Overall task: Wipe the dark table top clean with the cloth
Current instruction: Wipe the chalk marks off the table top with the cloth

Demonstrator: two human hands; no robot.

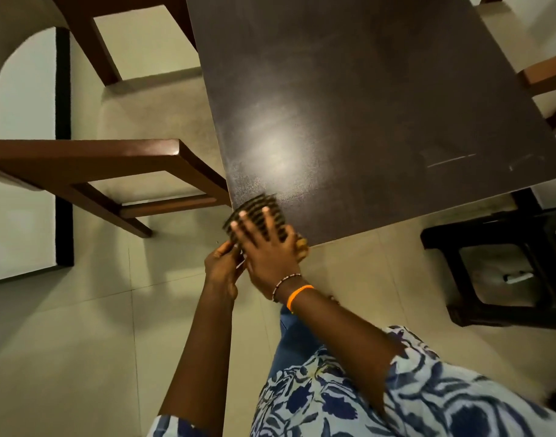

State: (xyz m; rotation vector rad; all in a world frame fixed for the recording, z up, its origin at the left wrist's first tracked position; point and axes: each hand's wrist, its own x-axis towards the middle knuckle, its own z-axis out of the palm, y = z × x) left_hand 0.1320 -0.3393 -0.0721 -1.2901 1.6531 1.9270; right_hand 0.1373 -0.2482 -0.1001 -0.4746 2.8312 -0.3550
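Wooden chair [118, 171] left, black stool [503, 266] right.

I am pressing my right hand [265, 244], fingers spread flat, on the striped cloth [254, 217] at the near left corner of the dark table top [365, 105]. The cloth is overhanging the table's edge there. My left hand [223, 266] is sitting just below that corner, its fingers curled beside the cloth's hanging edge; whether it is pinching the cloth I cannot tell. A wooden chair [90, 165] is standing left of the table, a dark stool [507, 266] to the right.
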